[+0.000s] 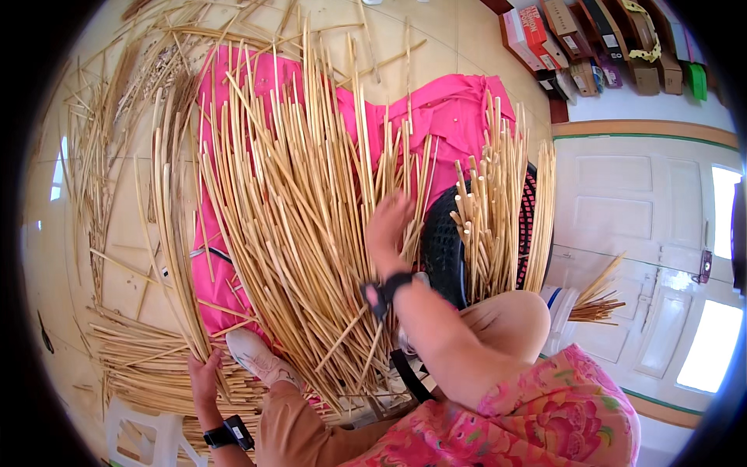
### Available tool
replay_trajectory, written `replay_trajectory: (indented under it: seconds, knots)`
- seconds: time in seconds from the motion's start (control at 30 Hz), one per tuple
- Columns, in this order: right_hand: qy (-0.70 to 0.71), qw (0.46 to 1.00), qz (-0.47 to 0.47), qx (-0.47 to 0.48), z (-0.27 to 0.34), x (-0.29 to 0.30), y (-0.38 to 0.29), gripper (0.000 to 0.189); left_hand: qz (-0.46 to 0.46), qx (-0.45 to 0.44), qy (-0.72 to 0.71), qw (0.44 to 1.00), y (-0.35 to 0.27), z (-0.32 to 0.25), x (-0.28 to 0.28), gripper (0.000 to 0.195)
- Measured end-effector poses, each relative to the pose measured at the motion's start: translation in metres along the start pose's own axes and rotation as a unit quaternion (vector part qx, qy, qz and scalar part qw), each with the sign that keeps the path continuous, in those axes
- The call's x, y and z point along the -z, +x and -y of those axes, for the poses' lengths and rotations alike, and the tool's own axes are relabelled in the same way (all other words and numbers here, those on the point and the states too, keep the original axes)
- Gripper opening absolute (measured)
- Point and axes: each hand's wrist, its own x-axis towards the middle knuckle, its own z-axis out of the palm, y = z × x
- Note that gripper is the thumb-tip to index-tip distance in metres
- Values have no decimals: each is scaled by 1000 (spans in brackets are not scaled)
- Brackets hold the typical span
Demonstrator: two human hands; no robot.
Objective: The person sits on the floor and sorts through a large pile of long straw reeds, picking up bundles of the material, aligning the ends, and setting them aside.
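My left hand (205, 369) is closed around the lower end of a thin bundle of long straw-coloured stalks (181, 268), which points up and away at the left. Over the right side of a large spread of cut stalks (292, 204) is my right hand (390, 225), slightly blurred; its fingers are curled, and whether they grip a stalk is unclear. The spread lies on a bright pink cloth (467, 117). To the right of that hand, a black mesh basket (440, 245) holds upright stalks (487, 204). Both wrists wear black bands with small devices.
More stalks (146, 350) lie in a pile at lower left, beside a white plastic stool (140, 423). Loose stalks and dry seed heads litter the tiled floor at upper left. A shelf of shoe boxes (575, 35), a white door (618, 192) and a white bucket (560, 303) stand right.
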Motion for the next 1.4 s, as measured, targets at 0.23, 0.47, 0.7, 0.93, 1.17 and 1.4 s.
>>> replay_trajectory:
  seconds: [0.23, 0.47, 0.7, 0.93, 1.17, 1.4]
  knots:
    - [-55, 996, -73, -6, 5, -100, 169, 26, -49, 41, 40, 997, -29, -1, 14, 25]
    - [-118, 985, 122, -25, -9, -114, 189, 33, -84, 63, 24, 994, -56, -1, 26, 25]
    - [-74, 994, -79, 17, 42, -94, 162, 19, -79, 41, -3, 996, -59, 2, 21, 25]
    - [65, 955, -287, 30, 83, -66, 107, 11, -78, -10, -14, 997, -86, 3, 20, 23]
    - [228, 970, 73, -44, 117, 24, -11, 15, -126, -97, -31, 987, -159, -27, 38, 22]
    - [435, 885, 139, -97, 35, 131, -146, 12, -160, -181, 6, 970, -276, -129, 62, 17]
